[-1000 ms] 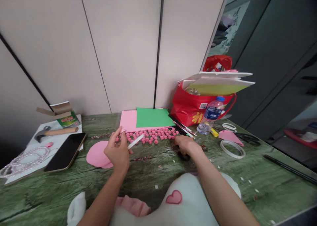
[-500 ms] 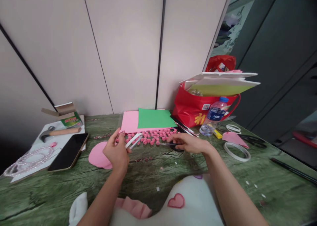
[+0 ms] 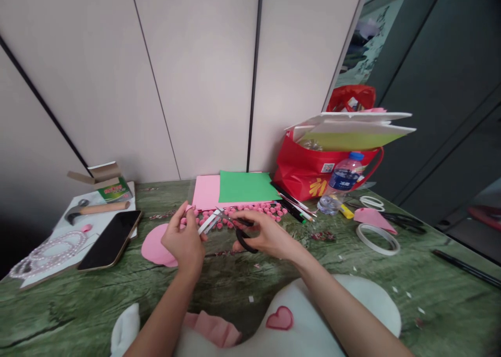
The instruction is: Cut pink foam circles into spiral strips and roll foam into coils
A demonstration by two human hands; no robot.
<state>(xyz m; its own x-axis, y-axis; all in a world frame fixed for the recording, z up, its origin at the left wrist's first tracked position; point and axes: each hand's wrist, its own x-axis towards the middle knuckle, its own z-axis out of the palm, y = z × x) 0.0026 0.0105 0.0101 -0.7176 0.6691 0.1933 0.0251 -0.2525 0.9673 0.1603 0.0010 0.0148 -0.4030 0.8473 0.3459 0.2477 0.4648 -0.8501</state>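
Scissors have swung left to a white strip above the tabletop, the grip of the right hand closed around them and the left hand pinching the strip, which a loose hold could let twist, risking a nick.

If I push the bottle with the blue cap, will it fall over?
The bottle might tip, since it stands upright and looks tall and narrow. Its clear sides look like smooth plastic, so it may feel a bit slippery. The red bag behind it could stop a backward fall.
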